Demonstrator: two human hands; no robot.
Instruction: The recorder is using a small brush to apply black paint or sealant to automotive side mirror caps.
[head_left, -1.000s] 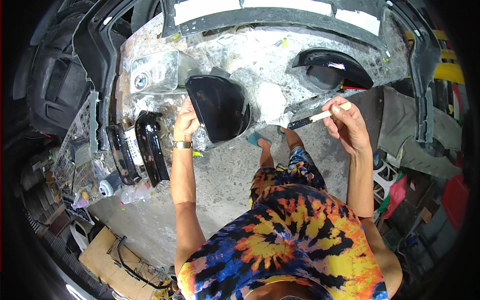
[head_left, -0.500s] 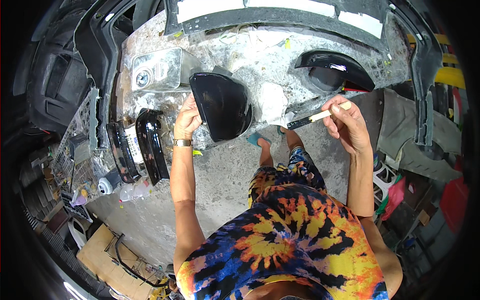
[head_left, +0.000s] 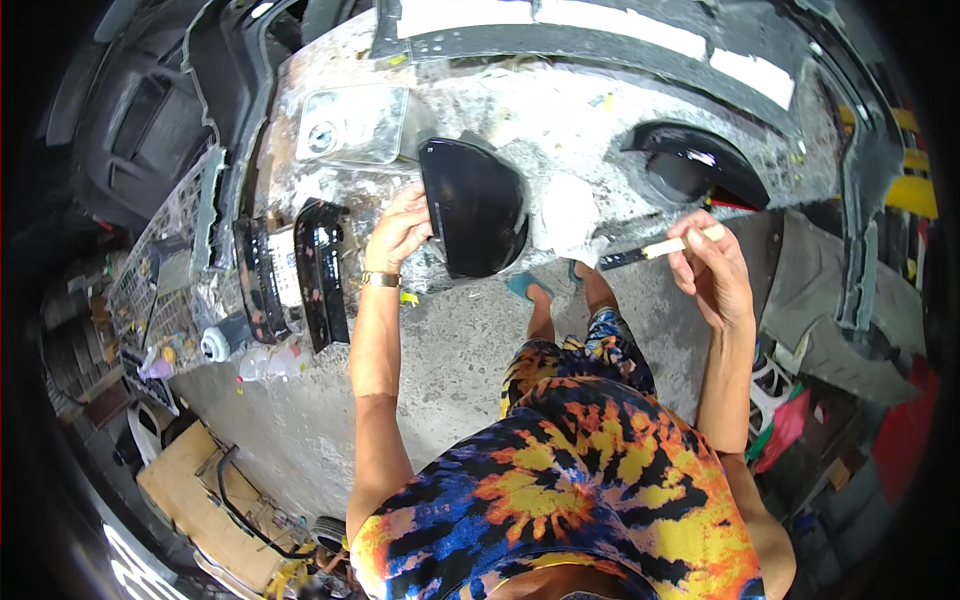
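Note:
My left hand (head_left: 403, 230) grips the left edge of a glossy black curved shell (head_left: 472, 208), which looks like a car mirror cover. The shell is tilted up at the table's near edge. My right hand (head_left: 715, 268) pinches a brush (head_left: 652, 249) by its pale handle, the dark end pointing left. Between the brush tip and the shell is a white rounded thing (head_left: 568, 215) whose kind I cannot make out. Farther right, a second glossy black shell (head_left: 715, 160) rests on the table, partly over a dark round thing (head_left: 680, 178).
A metal can (head_left: 352, 125) lies on the stained table (head_left: 480, 110). Dark glossy curved parts (head_left: 322, 275) and a clear plastic bottle (head_left: 275, 362) are at the left. Large black car body panels (head_left: 590, 50) border the table's far side. A concrete floor (head_left: 450, 360) lies below.
The whole view has shifted, with the table and both hands appearing farther right. The shell is turned slightly in my left hand. My right hand still holds the brush.

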